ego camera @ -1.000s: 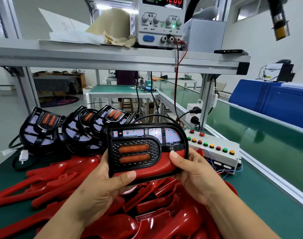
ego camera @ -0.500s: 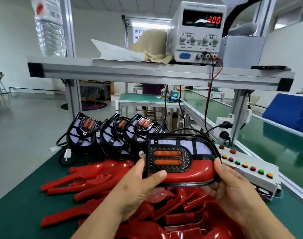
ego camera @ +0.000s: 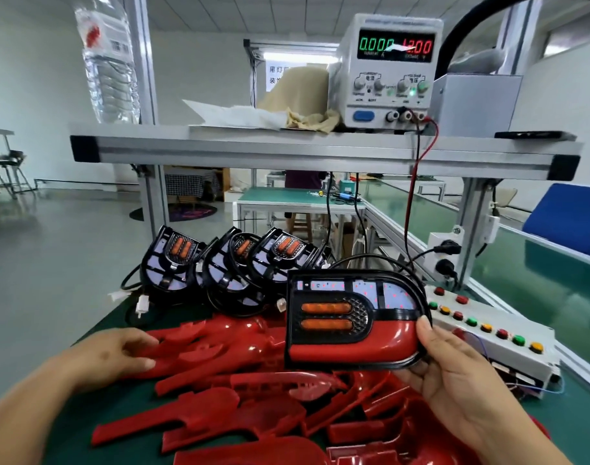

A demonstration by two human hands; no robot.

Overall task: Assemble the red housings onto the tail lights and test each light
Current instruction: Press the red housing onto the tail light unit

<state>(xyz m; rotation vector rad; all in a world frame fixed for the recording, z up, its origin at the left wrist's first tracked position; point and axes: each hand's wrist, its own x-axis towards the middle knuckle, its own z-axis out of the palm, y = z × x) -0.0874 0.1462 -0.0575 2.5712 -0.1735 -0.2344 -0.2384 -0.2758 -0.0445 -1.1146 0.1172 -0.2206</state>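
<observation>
Holding the assembled tail light upright above the bench, the right hand clamps its rounded end at 3 o'clock, thumb on the front beside the fitted red housing, fingers curled behind. At 9 o'clock of it the left hand lies on the loose red housings, fingers slightly bent at the tip of one; whether it grips that piece cannot be told. Three bare tail lights lean in a row at 11 o'clock, a button box sits at 3 o'clock, and a power supply stands on the shelf at 12 o'clock.
</observation>
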